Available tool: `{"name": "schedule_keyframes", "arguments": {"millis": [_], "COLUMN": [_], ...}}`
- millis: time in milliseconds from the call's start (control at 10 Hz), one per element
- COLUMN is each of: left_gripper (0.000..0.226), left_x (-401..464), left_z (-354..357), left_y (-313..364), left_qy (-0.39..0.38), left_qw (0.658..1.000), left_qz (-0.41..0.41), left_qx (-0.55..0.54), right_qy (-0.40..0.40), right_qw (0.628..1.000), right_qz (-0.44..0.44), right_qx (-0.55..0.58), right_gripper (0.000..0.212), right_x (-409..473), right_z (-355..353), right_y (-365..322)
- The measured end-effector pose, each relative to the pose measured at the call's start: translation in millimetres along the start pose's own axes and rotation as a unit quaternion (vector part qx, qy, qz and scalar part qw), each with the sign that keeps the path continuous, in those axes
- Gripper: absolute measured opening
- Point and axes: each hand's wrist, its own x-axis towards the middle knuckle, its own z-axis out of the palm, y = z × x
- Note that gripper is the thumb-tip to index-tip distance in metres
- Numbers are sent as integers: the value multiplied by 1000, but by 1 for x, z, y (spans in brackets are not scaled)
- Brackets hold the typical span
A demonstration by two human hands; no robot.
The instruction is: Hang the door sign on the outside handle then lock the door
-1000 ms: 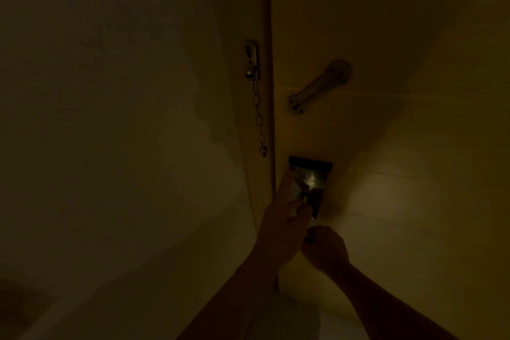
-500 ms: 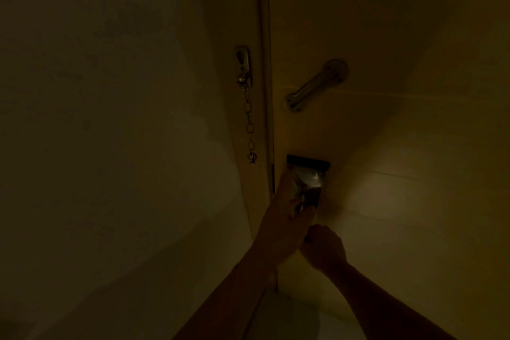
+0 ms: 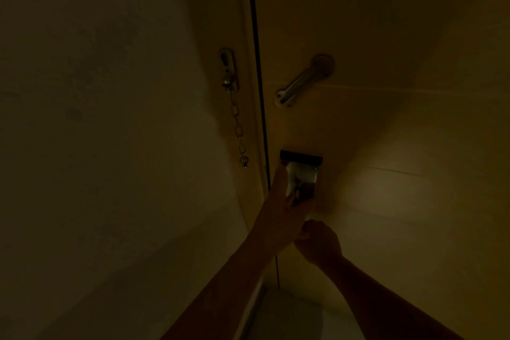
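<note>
The scene is very dark. The shiny metal lock plate (image 3: 306,174) with a black top sits on the door (image 3: 386,36) close to its left edge. My left hand (image 3: 284,207) lies over the plate's lower part, thumb up along its left side, fingers curled around what looks like the door handle, which is mostly hidden. Just below, my right hand (image 3: 317,240) is clenched on a small part under the plate, apparently the lock knob, hidden by the fist. The door sign is not in view.
A security chain (image 3: 237,124) hangs loose from its bracket (image 3: 229,72) on the door frame, left of the door's edge. A metal chain slide (image 3: 300,81) is fixed slantwise on the door above the lock. A plain wall (image 3: 96,146) fills the left.
Both hands stay at the lock plate, almost unmoved. The view has shifted slightly and the hanging chain has swung a little.
</note>
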Motion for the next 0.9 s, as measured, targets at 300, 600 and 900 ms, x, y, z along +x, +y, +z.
{"name": "schedule_keyframes", "arguments": {"millis": [300, 600, 900], "left_gripper": [86, 90, 76], "left_x": [3, 12, 4], "left_z": [15, 11, 10], "left_y": [8, -5, -2], "left_qy": [22, 46, 124], "left_qw": [999, 992, 980], "left_qz": [23, 7, 57], "left_qx": [38, 118, 148], "right_qy": [-33, -39, -1], "right_qw": [999, 990, 976], "right_qz": [0, -16, -83], "right_qx": [11, -134, -200], "right_gripper": [38, 39, 46], "right_x": [-14, -20, -43], "right_z": [-17, -44, -54], "right_y": [-10, -23, -9]}}
